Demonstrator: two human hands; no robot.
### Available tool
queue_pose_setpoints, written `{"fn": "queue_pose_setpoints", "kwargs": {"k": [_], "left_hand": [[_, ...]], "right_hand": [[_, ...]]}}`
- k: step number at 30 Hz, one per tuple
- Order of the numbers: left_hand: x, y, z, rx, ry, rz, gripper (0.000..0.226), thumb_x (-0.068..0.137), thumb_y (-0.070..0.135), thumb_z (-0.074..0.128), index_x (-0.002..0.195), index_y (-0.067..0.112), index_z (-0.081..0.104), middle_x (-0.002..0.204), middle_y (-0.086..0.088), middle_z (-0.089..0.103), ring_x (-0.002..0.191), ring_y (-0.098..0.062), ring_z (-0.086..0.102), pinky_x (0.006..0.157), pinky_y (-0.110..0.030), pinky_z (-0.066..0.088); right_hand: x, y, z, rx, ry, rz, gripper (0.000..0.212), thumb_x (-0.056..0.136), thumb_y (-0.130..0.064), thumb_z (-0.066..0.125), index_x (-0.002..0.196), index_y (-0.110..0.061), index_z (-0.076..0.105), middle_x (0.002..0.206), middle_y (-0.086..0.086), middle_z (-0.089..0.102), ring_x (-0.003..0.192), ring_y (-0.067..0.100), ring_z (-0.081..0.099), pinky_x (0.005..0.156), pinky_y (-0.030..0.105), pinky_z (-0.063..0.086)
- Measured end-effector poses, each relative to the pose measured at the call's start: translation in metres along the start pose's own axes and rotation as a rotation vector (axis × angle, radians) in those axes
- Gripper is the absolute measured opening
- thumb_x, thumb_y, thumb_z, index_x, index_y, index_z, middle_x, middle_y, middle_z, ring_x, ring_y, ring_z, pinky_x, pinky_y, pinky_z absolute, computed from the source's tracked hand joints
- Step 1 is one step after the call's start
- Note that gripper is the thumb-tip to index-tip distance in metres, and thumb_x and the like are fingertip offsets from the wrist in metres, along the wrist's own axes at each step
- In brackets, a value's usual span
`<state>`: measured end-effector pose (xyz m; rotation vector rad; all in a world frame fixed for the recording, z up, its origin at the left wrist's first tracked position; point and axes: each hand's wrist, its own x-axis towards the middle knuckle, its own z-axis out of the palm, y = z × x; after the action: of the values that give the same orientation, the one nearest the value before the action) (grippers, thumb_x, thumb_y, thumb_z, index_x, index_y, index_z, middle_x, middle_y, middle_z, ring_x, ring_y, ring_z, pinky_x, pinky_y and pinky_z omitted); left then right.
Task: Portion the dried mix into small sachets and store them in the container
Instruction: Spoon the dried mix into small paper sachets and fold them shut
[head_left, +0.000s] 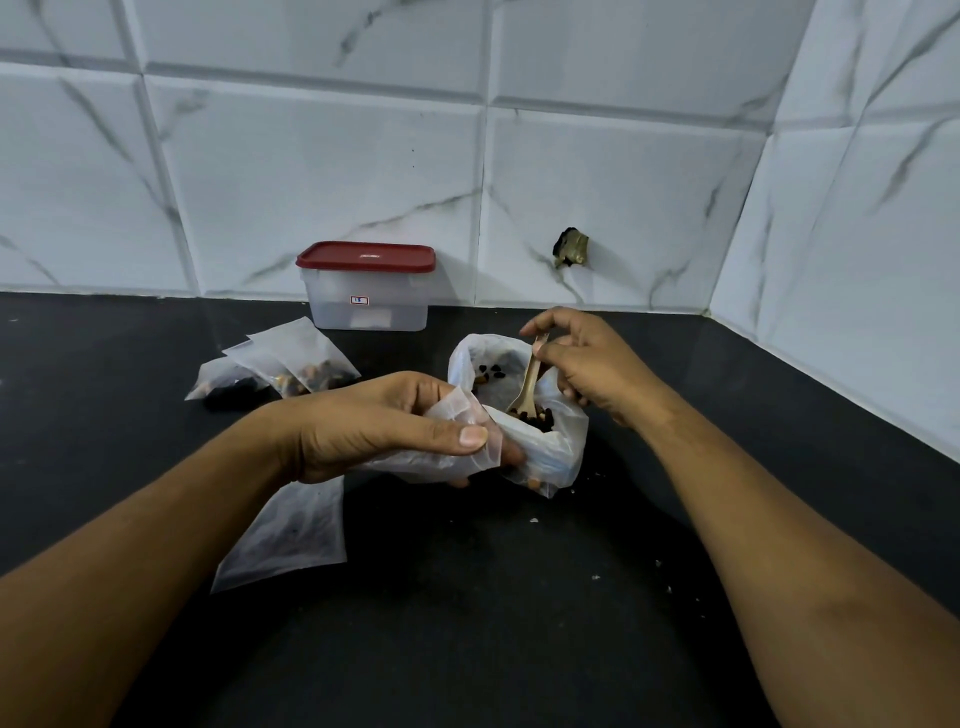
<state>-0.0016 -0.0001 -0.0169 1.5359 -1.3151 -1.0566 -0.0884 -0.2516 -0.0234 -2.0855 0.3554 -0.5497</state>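
step: scooping dried mix (535, 418) out of the crumpled clear plastic bag (569, 441) to load a sachet
do it well: take a modest scoop and lift straight up clear of the bag rim. Spread the sachet mouth before tipping. Pour low over the bag so strays fall back in; crumbs already lie on the black table (519, 597)
right hand (582, 364): above the bag, wrist bent down, fingertips pinching the top of the small wooden spoon (531, 379); bowl buried in the mix
left hand (384, 421): just left of the bag, thumb on top, gripping a translucent white paper sachet (441, 462); can't tell if its mouth is open
filled sachets (291, 366): small pile, back left
flat sachet (291, 535): on the table under the left forearm
clear plastic container with red lid (369, 291): by the wall, lid on, nothing stored from this batch yet
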Motion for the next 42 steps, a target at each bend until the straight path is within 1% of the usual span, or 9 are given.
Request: {"fn": "queue_pose_setpoints", "kwargs": {"k": [6,12,15,18,22,27,33,38,42], "left_hand": [[0.000,0.001,0.001,-0.016,-0.001,0.006,0.052,0.088,0.032,0.068,0.130,0.002,0.066,0.134,-0.012,0.069,0.129,-0.029,0.062,0.103,-0.031,0.053],[-0.002,-0.001,-0.005,-0.031,0.008,-0.003,0.045,0.089,0.034,0.073,0.125,0.008,0.071,0.134,-0.019,0.067,0.129,-0.040,0.060,0.111,-0.053,0.048],[-0.007,0.002,-0.010,-0.092,0.048,0.046,0.042,0.085,0.039,0.079,0.118,0.014,0.075,0.127,-0.021,0.070,0.117,-0.034,0.068,0.102,-0.043,0.056],[-0.008,0.003,-0.013,-0.173,0.232,0.102,0.053,0.076,0.047,0.086,0.116,0.012,0.076,0.120,-0.022,0.072,0.105,-0.028,0.072,0.091,-0.036,0.059],[-0.002,0.004,-0.008,-0.209,0.543,0.155,0.038,0.086,0.036,0.074,0.113,0.009,0.075,0.108,-0.013,0.077,0.098,-0.021,0.073,0.085,-0.029,0.061],[0.004,0.005,0.001,-0.203,0.706,0.177,0.030,0.077,0.033,0.073,0.102,0.018,0.075,0.098,0.000,0.080,0.087,-0.006,0.075,0.074,-0.018,0.059],[0.011,-0.008,0.001,-0.034,0.684,-0.006,0.054,0.069,0.042,0.081,0.119,0.024,0.070,0.104,0.006,0.078,0.102,-0.011,0.072,0.093,-0.031,0.056],[0.012,-0.006,0.001,-0.015,0.627,-0.023,0.046,0.072,0.036,0.079,0.115,0.027,0.067,0.098,0.013,0.078,0.093,0.000,0.073,0.075,-0.014,0.056],[0.013,-0.007,0.006,0.002,0.636,0.009,0.047,0.069,0.036,0.082,0.113,0.025,0.068,0.100,0.012,0.079,0.095,-0.003,0.074,0.076,-0.017,0.058]], "right_hand": [[-0.003,0.000,0.001,0.033,-0.096,0.063,0.009,0.100,-0.013,0.066,0.107,-0.012,0.071,0.079,0.005,0.071,0.045,0.011,0.039,0.040,0.020,0.032],[-0.002,0.002,-0.002,0.098,-0.028,0.115,0.012,0.100,-0.010,0.063,0.110,-0.013,0.069,0.086,0.007,0.073,0.042,0.007,0.044,0.037,0.019,0.033],[-0.002,0.002,-0.002,0.128,0.005,0.140,0.009,0.101,-0.011,0.063,0.108,-0.013,0.068,0.085,0.006,0.075,0.041,0.007,0.044,0.037,0.019,0.032],[-0.002,0.001,-0.002,0.145,0.055,0.144,0.008,0.101,-0.011,0.062,0.106,-0.013,0.068,0.082,0.005,0.072,0.043,0.008,0.044,0.037,0.019,0.033],[-0.001,0.002,-0.002,0.153,0.122,0.141,0.008,0.102,-0.014,0.062,0.106,-0.013,0.068,0.090,0.011,0.074,0.042,0.007,0.045,0.037,0.018,0.033],[0.002,0.001,-0.005,0.217,0.203,0.139,0.005,0.102,-0.015,0.062,0.103,-0.015,0.067,0.094,0.016,0.075,0.040,0.008,0.045,0.036,0.018,0.032],[0.001,-0.002,-0.006,0.264,0.241,0.121,0.005,0.103,-0.015,0.061,0.105,-0.014,0.066,0.091,0.014,0.070,0.040,0.008,0.046,0.036,0.019,0.034],[-0.001,-0.007,-0.007,0.311,0.284,0.103,0.005,0.102,-0.016,0.063,0.105,-0.014,0.067,0.107,0.019,0.074,0.041,0.007,0.046,0.037,0.019,0.035],[-0.002,-0.014,-0.006,0.345,0.289,0.085,0.006,0.102,-0.018,0.064,0.106,-0.015,0.066,0.107,0.018,0.076,0.041,0.008,0.046,0.039,0.019,0.035]]}}
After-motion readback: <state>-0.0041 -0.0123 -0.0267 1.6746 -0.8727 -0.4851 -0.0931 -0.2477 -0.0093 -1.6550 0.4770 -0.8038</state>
